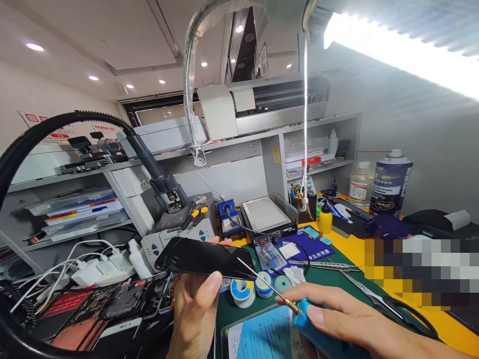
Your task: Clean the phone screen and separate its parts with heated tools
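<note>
Phones (116, 333) lie at lower left; rightward, my left hand (196, 299) grips a black phone (202, 259), raised above the tabletop (348, 239). Across its right end I see the thin shaft of a blue-handled tool (312, 329), contact unclear. My right hand (337, 314) is wrapped around that handle, scissors (370, 292) lying beyond it.

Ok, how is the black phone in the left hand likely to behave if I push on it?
The phone is probably stiff: it spans beyond the left hand without visible sag. Its glossy black face suggests it may be slippery, and perhaps fragile if glass. Pushing an overhanging end might tilt it, since only the hand seems to support it.
</note>
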`<action>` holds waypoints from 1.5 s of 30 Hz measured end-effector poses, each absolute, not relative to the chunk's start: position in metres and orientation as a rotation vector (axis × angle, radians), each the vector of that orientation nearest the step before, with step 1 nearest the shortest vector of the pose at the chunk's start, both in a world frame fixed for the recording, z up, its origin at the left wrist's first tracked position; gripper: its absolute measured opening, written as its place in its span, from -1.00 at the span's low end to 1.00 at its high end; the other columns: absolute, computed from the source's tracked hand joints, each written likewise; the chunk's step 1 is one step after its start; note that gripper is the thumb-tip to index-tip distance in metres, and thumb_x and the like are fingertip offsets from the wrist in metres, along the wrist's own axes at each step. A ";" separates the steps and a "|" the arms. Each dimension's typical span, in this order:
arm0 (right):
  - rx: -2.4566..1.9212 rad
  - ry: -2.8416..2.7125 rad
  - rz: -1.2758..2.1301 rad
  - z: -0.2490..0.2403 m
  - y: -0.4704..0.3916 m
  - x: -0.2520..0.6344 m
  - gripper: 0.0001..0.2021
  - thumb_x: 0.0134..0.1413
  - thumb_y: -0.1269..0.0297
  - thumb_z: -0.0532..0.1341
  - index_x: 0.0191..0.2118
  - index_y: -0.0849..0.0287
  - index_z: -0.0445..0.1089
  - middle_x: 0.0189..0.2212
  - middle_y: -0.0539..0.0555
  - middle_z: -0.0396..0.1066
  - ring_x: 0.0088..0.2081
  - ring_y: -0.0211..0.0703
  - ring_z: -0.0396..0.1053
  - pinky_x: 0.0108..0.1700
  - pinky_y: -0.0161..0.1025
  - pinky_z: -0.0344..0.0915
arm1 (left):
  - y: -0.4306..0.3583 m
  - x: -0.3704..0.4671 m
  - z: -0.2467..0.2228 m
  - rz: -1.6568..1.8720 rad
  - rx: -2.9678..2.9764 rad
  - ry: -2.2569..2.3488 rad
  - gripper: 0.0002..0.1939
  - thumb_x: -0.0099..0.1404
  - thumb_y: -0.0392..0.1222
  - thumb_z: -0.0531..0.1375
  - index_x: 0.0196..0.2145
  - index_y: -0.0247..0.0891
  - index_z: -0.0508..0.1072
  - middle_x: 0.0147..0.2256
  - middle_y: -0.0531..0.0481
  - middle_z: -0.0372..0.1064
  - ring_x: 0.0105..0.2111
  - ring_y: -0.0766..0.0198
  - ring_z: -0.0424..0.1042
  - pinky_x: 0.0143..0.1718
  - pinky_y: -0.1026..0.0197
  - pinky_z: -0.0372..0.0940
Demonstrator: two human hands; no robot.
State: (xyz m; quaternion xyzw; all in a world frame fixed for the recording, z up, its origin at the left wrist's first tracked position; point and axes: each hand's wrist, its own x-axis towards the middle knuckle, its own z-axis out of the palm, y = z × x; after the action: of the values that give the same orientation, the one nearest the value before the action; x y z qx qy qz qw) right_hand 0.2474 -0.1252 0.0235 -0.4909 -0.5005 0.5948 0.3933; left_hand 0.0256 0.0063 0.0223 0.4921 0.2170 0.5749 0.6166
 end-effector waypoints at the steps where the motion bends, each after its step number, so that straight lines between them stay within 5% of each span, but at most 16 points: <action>1: -1.226 -1.268 1.526 0.023 -0.125 0.248 -0.41 0.26 -0.14 0.16 0.27 0.10 0.29 -0.23 0.11 0.57 -0.14 0.00 0.49 -0.05 -0.07 0.29 | 0.006 0.025 0.022 1.321 1.122 0.505 -0.43 0.12 -0.09 0.37 0.11 -0.10 0.46 0.01 -0.08 0.52 0.06 0.00 0.48 0.03 0.11 0.44; 13: -1.249 -1.265 1.547 0.035 -0.129 0.246 -0.45 0.24 -0.13 0.19 0.24 0.00 0.36 -0.19 0.06 0.54 -0.04 0.03 0.43 0.09 -0.06 0.23 | 0.002 0.023 0.023 1.242 0.924 0.508 -0.45 0.05 -0.10 0.40 0.05 -0.03 0.52 -0.03 -0.01 0.55 0.10 0.00 0.45 0.08 0.10 0.43; 27: -1.118 -1.265 1.654 0.026 -0.124 0.249 -0.45 0.30 -0.14 0.14 0.27 0.01 0.28 -0.19 0.08 0.46 -0.34 -0.22 0.31 -0.28 -0.24 0.24 | -0.004 0.024 0.030 1.240 0.799 0.557 -0.33 0.05 -0.09 0.36 0.16 -0.06 0.44 -0.05 -0.01 0.57 0.07 -0.10 0.48 0.15 -0.06 0.39; 38: -1.099 -1.211 1.675 0.025 -0.124 0.248 -0.45 0.28 -0.14 0.17 0.25 0.02 0.29 -0.22 0.06 0.43 -0.38 -0.26 0.31 -0.32 -0.28 0.22 | -0.011 0.030 0.041 1.277 0.664 0.641 -0.19 -0.02 -0.13 0.36 0.23 -0.02 0.35 0.03 0.02 0.53 0.14 -0.10 0.42 0.13 -0.02 0.41; 45: -1.095 -1.196 1.700 0.026 -0.124 0.249 -0.43 0.27 -0.15 0.17 0.28 0.01 0.26 -0.23 0.06 0.43 -0.37 -0.26 0.32 -0.33 -0.30 0.22 | -0.005 0.026 0.039 1.259 0.618 0.630 -0.23 -0.07 -0.09 0.37 0.16 -0.04 0.44 -0.07 -0.02 0.59 0.02 -0.16 0.51 0.09 -0.11 0.43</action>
State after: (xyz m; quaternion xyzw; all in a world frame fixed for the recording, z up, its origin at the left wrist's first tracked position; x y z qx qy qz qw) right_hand 0.2489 -0.1242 0.0263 -0.4301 -0.4695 0.6675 0.3860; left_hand 0.0261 -0.0053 0.0390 0.2794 0.2847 0.5692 0.7189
